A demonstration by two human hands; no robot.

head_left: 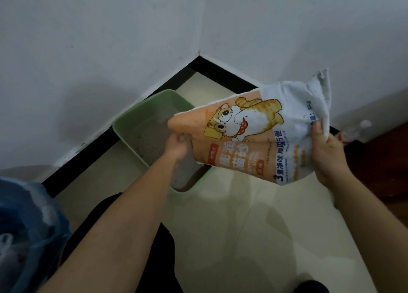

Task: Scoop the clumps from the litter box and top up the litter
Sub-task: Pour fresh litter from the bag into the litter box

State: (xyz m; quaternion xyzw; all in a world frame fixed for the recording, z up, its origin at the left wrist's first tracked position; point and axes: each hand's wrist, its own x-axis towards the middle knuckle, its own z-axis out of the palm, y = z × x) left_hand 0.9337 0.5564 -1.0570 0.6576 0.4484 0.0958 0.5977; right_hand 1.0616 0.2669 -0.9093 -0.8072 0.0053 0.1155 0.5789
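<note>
as the litter bag point(254, 138) is hanging tilted over the green litter box point(130, 118) at nine o'clock, the left hand point(176, 147) is gripping its lowered end, likely steering the pour, the right hand point(329, 153) clutching the raised end at three o'clock.

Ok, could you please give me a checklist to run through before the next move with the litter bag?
1. Left hand grips the lower end of the litter bag: ok.
2. Right hand grips the bag's higher end: ok.
3. The bag's lower end is over the litter box: ok.
4. The bag's mouth is open and aimed into the box: cannot tell, the opening is hidden.
5. The grey litter is deep enough: cannot tell, only its surface shows.
6. The blue bag is off to the left, away from the pour: ok.
</note>
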